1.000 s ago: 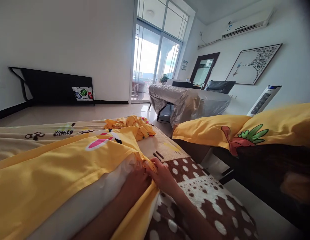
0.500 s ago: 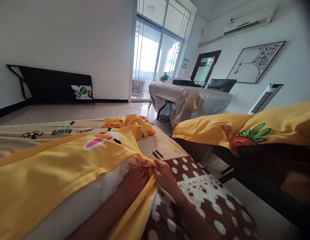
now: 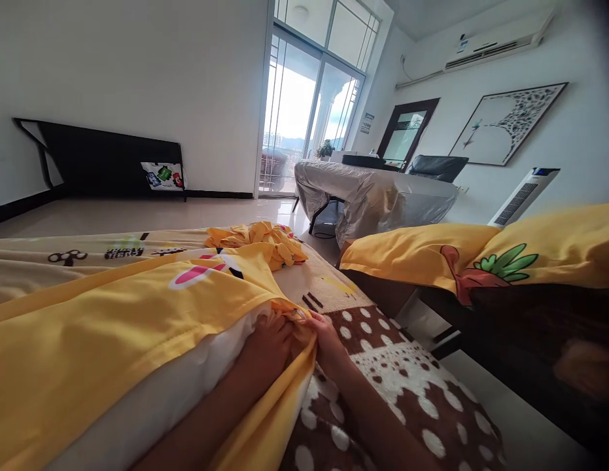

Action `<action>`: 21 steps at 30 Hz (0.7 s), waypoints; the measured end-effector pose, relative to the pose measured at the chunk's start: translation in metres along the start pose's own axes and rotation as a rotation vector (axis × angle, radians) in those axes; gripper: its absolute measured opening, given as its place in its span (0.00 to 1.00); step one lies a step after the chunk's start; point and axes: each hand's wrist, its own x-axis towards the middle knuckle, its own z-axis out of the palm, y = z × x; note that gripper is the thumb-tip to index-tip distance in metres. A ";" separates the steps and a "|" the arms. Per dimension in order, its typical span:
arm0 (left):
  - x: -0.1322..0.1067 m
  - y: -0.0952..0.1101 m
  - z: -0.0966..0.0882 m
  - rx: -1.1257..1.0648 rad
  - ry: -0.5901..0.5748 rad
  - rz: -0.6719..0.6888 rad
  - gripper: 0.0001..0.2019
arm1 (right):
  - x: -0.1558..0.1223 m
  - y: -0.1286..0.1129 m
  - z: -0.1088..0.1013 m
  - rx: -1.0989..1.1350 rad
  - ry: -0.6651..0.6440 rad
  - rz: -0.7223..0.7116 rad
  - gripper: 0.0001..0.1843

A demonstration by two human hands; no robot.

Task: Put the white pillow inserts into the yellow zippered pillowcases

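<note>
Left hand (image 3: 267,343), right hand (image 3: 328,343) still pinching yellow cover (image 3: 112,327) corner; barely shifted

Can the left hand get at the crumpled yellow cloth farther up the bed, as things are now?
Probably not directly. The left hand is tucked between the yellow cover and the white filling; the crumpled cloth lies beyond it, outside that cover.

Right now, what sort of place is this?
Likely a bedroom in a home: a bed with a yellow cover over a white duvet, a matching pillow beside it, and a wall air conditioner near a glass balcony door.
</note>
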 end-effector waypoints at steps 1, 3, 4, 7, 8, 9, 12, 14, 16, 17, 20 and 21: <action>-0.001 0.000 0.000 -0.008 0.017 0.003 0.15 | 0.000 0.000 -0.001 -0.017 -0.011 0.022 0.12; -0.002 0.000 0.002 -0.016 0.035 0.013 0.15 | 0.002 0.001 -0.004 -0.103 -0.026 0.038 0.13; -0.003 0.001 0.002 -0.015 0.035 0.016 0.14 | 0.003 0.003 -0.006 -0.192 -0.023 0.007 0.13; -0.003 0.002 0.001 -0.027 0.028 -0.006 0.12 | 0.010 0.009 -0.011 -0.487 0.021 -0.121 0.07; -0.003 0.002 -0.001 -0.051 0.029 -0.024 0.12 | 0.012 0.011 -0.013 -0.546 0.040 -0.149 0.06; -0.003 0.003 -0.004 -0.091 0.033 -0.045 0.12 | 0.014 0.012 -0.013 -0.572 0.050 -0.161 0.06; 0.000 0.002 -0.017 -0.271 0.048 -0.122 0.10 | 0.016 0.014 -0.014 -0.499 0.051 -0.139 0.08; 0.001 0.000 -0.025 -0.399 0.060 -0.185 0.10 | 0.016 0.013 -0.013 -0.420 0.040 -0.116 0.10; 0.003 -0.004 -0.030 -0.513 0.056 -0.240 0.11 | 0.015 0.013 -0.012 -0.374 0.035 -0.104 0.11; 0.003 -0.006 -0.032 -0.565 0.050 -0.259 0.12 | 0.015 0.013 -0.011 -0.360 0.035 -0.102 0.11; 0.003 -0.010 -0.034 -0.731 0.062 -0.281 0.14 | 0.013 0.011 -0.010 -0.334 0.034 -0.102 0.11; 0.003 -0.010 -0.036 -0.797 0.086 -0.275 0.13 | 0.012 0.010 -0.009 -0.334 0.035 -0.101 0.11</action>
